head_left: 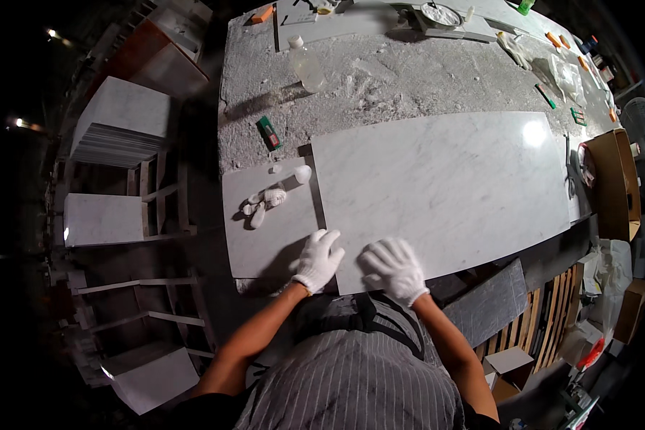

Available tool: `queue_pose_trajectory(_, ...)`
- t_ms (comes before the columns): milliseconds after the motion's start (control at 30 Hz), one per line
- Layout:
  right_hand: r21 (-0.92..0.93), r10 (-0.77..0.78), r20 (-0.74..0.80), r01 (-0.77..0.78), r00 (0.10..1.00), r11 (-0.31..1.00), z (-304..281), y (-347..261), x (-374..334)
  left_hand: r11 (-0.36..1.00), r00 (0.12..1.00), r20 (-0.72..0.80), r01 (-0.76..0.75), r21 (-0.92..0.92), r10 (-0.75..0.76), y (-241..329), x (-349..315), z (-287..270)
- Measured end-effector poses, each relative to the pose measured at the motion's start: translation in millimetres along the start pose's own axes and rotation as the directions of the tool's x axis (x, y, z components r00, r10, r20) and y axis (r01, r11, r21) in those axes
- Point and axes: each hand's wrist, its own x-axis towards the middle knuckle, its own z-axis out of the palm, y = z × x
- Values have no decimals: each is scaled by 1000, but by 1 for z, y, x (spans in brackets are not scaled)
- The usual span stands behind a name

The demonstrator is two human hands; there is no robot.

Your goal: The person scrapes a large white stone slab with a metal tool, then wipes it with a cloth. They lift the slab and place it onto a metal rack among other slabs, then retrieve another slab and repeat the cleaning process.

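Observation:
A large white marble slab with grey veins lies flat in front of me. My right hand, in a white knit glove, rests palm down on its near left part with the fingers stretched out. At the slab's left edge is my left hand, gloved too, its fingers apart and nothing held in them. Beneath and beside it a smaller white slab lies, with a narrow dark gap between the two slabs. On this smaller slab sit a bunched white glove or cloth and a small round white piece.
Behind the slab, the dusty worktop holds a clear bottle and a green-and-red box. A cardboard box stands at the right. Stacked slabs are on the left; a dark grey slab leans below right.

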Motion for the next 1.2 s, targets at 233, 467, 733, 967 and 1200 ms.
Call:
queue_pose_trajectory(233, -339, 607, -400, -727, 686, 598, -24, 105, -105, 993, 970, -234, 87, 84, -65, -44, 16, -56)
queue_pose_trajectory(467, -321, 615, -510, -796, 601, 513, 14, 89, -94, 974, 931, -352, -13, 225, 94, -69, 58, -78)
queue_pose_trajectory(733, 36, 190, -241, -187, 952, 982, 23, -41, 8, 786, 967, -226, 52, 616, 114, -94, 74, -67)
queue_pose_trajectory(967, -176, 413, -206, -449, 887, 876, 11, 2, -28, 834, 977, -212, 129, 537, -14, -105, 84, -78)
queue_pose_trajectory(1200, -221, 623, -395, -728, 675, 649, 9, 57, -91, 959, 954, -299, 101, 267, -17, -110, 66, -80)
